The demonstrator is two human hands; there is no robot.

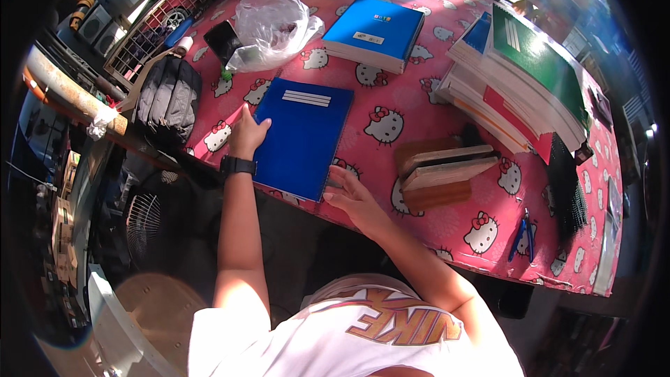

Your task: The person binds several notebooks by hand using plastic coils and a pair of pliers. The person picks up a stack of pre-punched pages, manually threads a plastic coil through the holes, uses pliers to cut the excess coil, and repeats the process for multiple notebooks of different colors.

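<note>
A blue notebook [303,143] with white label lines on its cover lies slightly tilted near the front edge of the table. My left hand [248,134], with a dark watch on its wrist, grips the notebook's left edge, its thumb over the cover. By the lower right corner, my right hand [354,201] is open, its fingers parted and curved. Its thumb and fingertips are close to the notebook's edge; whether they touch it is hard to tell.
A stack of blue books [373,31] stands beyond. At right are a tall pile of books and papers [537,63], a brown wooden stand [440,174] and blue-handled pliers [522,239]. A plastic bag [272,31], black phone [222,42] and grey folded umbrella [167,101] are at left.
</note>
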